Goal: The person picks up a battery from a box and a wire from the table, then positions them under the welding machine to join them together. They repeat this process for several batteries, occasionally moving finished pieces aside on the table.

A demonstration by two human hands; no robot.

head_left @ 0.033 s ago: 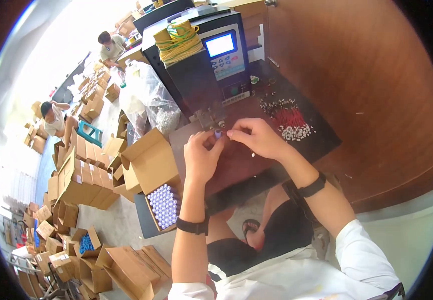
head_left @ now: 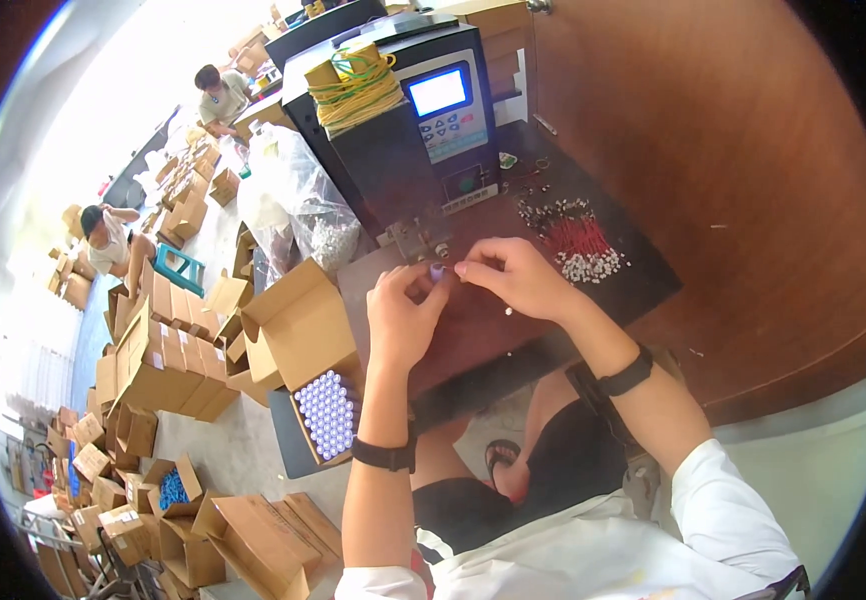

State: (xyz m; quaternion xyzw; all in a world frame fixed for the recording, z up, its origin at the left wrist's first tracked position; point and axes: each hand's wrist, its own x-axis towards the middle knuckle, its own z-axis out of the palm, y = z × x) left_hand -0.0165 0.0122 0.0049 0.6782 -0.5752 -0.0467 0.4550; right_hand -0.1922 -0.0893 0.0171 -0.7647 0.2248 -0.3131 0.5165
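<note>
My left hand (head_left: pixel 405 312) pinches a small purple cylindrical battery cell (head_left: pixel 437 272) between thumb and forefinger, over the dark red tabletop (head_left: pixel 473 330). Close to its right, my right hand (head_left: pixel 513 277) has thumb and forefinger pressed together. What they hold is too thin to make out. Under that hand shows a small white piece (head_left: pixel 509 311), perhaps a connector; I cannot tell whether it hangs or lies there. Just beyond my fingertips is the metal head (head_left: pixel 413 240) of a bench machine (head_left: pixel 463 130) with a lit screen.
Red wire leads (head_left: pixel 575 237) with white connectors lie bunched at the right. An open carton (head_left: pixel 325 415) of purple cells stands left of my left forearm. Yellow-green wire (head_left: pixel 358 95) is coiled on the machine. Clear plastic bags (head_left: pixel 303 200), cartons and two people occupy the left.
</note>
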